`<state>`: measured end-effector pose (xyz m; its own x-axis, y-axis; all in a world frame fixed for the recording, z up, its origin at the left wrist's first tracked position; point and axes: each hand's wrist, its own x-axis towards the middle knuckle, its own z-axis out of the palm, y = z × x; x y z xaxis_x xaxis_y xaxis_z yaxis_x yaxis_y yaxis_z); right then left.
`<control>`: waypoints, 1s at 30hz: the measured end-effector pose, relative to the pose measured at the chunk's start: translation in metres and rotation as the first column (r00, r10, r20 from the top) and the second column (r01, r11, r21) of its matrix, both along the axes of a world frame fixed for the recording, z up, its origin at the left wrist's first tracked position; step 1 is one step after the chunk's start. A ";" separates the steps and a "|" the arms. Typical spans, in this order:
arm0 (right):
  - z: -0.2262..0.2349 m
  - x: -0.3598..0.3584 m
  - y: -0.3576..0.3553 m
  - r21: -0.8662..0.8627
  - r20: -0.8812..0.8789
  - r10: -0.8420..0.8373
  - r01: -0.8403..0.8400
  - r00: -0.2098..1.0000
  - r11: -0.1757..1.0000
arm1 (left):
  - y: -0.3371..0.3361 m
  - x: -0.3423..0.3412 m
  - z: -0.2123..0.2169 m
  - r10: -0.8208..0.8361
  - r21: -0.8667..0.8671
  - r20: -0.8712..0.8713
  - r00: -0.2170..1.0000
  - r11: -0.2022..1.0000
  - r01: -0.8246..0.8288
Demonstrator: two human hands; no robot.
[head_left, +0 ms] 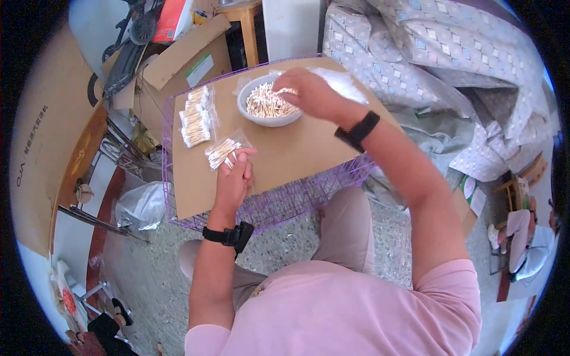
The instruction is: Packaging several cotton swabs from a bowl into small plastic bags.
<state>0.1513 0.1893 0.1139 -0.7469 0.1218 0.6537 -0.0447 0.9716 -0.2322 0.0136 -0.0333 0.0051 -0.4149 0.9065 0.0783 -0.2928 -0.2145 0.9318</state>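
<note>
Cotton swabs (222,153) touch both curled hands (233,181) (313,95).

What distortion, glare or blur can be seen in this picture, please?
Head view: strong fisheye distortion, the large cardboard box at left bending along the dark rim; head view: pale glare on the clear plastic near the bowl, washing out its detail; head view: softness around the right hand, where single swabs are hard to tell apart.
</note>
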 end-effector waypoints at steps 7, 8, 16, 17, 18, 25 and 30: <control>-0.014 -0.011 0.075 0.197 0.318 -0.301 0.248 0.899 0.949 | 0.001 0.000 -0.003 0.045 -0.017 -0.167 0.985 0.999 -0.048; -0.017 -0.015 0.080 0.171 0.323 -0.330 0.288 0.887 0.942 | 0.002 0.000 -0.003 0.035 -0.002 -0.154 0.988 0.999 -0.035; -0.034 -0.052 0.099 0.078 0.306 -0.332 0.324 0.892 0.943 | 0.003 0.000 -0.004 0.047 -0.013 -0.123 0.991 0.999 -0.049; -0.035 -0.054 0.100 0.106 0.335 -0.338 0.321 0.880 0.941 | 0.004 0.000 -0.004 0.046 -0.003 -0.125 0.991 0.999 -0.047; -0.035 -0.054 0.102 0.102 0.335 -0.337 0.322 0.880 0.941 | 0.005 0.000 -0.004 0.045 -0.007 -0.127 0.991 0.999 -0.046; -0.024 -0.049 0.087 0.193 0.440 -0.362 0.307 0.822 0.932 | 0.003 -0.002 0.000 0.001 0.004 -0.055 0.998 1.000 -0.001; -0.017 -0.046 0.077 0.196 0.491 -0.372 0.316 0.788 0.928 | 0.003 -0.002 0.000 0.012 0.010 -0.065 0.998 1.000 -0.011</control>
